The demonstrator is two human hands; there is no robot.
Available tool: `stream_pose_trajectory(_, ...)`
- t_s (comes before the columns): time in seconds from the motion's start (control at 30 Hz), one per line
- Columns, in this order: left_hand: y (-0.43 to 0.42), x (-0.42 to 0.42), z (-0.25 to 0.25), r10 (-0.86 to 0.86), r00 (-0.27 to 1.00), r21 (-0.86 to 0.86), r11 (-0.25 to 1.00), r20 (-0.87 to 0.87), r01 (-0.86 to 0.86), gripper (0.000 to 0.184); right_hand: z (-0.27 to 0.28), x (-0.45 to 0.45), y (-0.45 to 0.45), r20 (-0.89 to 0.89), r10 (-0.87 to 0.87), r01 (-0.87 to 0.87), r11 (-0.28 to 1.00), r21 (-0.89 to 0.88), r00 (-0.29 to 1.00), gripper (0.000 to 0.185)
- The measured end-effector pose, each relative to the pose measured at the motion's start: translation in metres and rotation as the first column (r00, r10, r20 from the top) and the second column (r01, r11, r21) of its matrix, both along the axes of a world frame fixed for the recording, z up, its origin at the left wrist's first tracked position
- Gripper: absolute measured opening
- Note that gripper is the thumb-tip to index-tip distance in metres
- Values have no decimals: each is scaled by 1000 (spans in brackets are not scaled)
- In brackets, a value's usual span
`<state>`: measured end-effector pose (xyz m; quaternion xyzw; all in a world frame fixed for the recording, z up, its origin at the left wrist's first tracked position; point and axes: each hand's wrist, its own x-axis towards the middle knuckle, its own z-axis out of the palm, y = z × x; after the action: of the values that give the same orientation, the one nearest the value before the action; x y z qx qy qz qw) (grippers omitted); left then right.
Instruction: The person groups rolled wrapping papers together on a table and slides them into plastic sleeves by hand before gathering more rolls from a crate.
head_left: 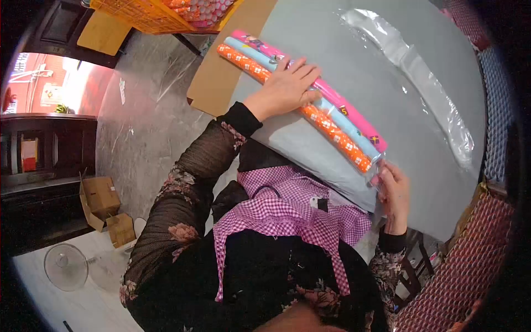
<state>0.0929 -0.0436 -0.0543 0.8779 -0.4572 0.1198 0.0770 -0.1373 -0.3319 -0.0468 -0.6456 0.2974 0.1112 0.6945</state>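
Note:
Three long printed rolls lie side by side on the grey table, slanting from upper left to lower right: an orange roll (332, 131), a light blue roll (349, 125) and a pink roll (357, 118). They look like wrapping paper. My left hand (287, 86) lies across their middle with its fingers stretched out. At the lower right ends, clear plastic film (377, 167) sticks out past the rolls. My right hand (394, 191) is closed there, with thumb and fingers pinching the film's edge. How far the film covers the rolls is hard to make out.
Another clear plastic sleeve (423, 77) lies along the right side of the grey table (310, 22). A yellow-orange crate (146, 15) with several rolls stands at the upper left. Stacked rolls (464, 265) border the right. Cardboard boxes (102, 199) and a fan (65, 266) are at lower left.

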Motion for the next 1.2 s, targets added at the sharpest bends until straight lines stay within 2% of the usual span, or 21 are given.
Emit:
stream_pose_trajectory(0.03, 2, -2, 2, 6, 1000, 47, 999, -21, -5, 53, 0, 3, -1, -3, 3, -3, 1000, 1, 1000, 35)
stream_pose_trajectory(0.13, -1, -3, 3, 32, 999, 51, 998, -31, -30, 55, -4, 12, 0, -26, 67, -67, 998, -15, 997, 34)
stream_pose_trajectory(0.2, 0, -3, 1, 24, 999, 43, 999, -31, -22, 56, -3, 18, 4, -51, 64, -69, 993, -98, 997, 23)
stream_pose_trajectory(0.27, -1, -5, 4, -5, 1000, 35, 999, 27, 4, 57, -9, 23, 0, -69, 48, -54, 995, -84, 996, 17)
stream_pose_trajectory(0.33, 0, -3, 1, -19, 1000, 5, 1000, 13, 19, 59, -15, 27, 1, -85, 35, -41, 997, -72, 996, 15)
stream_pose_trajectory(0.4, 0, -3, 2, -26, 998, -1, 1000, -54, 26, 60, -16, 31, 6, -52, -96, 95, 995, -8, 994, 16)
stream_pose_trajectory(0.5, 0, -4, 0, -21, 999, -8, 1000, -44, 20, 62, -2, 38, 13, -93, -127, 132, 990, 54, 988, 16)
stream_pose_trajectory(0.6, -1, -4, -2, -25, 998, -24, 999, -61, 24, 63, -12, 41, 9, -67, -134, 143, 979, 148, 989, 19)
stream_pose_trajectory(0.73, -2, -5, 4, -21, 993, -2, 1000, -118, 21, 64, -5, 47, 9, -115, -131, 150, 973, 177, 985, 27)
stream_pose_trajectory(0.83, -6, -4, 2, 9, 990, 21, 1000, -138, -6, 63, -16, 46, 1, -122, -110, 143, 941, 306, 986, 26)
stream_pose_trajectory(0.9, -6, -5, 3, 1, 989, 9, 1000, -147, 1, 62, -23, 43, 0, -128, -157, 184, 955, 232, 979, 21)
stream_pose_trajectory(0.97, -5, -4, -3, -12, 989, -2, 1000, -145, 12, 62, -6, 47, 13, -144, -175, 197, 967, 159, 974, 21)
stream_pose_trajectory(1.03, -5, -2, -10, -30, 999, -63, 997, 43, 33, 60, -3, 41, 15, -149, -185, 200, 975, 93, 971, 20)
stream_pose_trajectory(1.13, -4, -3, -14, -20, 997, -62, 998, 72, 24, 60, -8, 31, 11, -109, -124, 131, 990, 56, 986, 18)
stream_pose_trajectory(1.2, -4, -4, -11, -5, 999, -51, 999, 44, 7, 60, -6, 25, 11, -109, -67, 56, 993, -105, 992, 17)
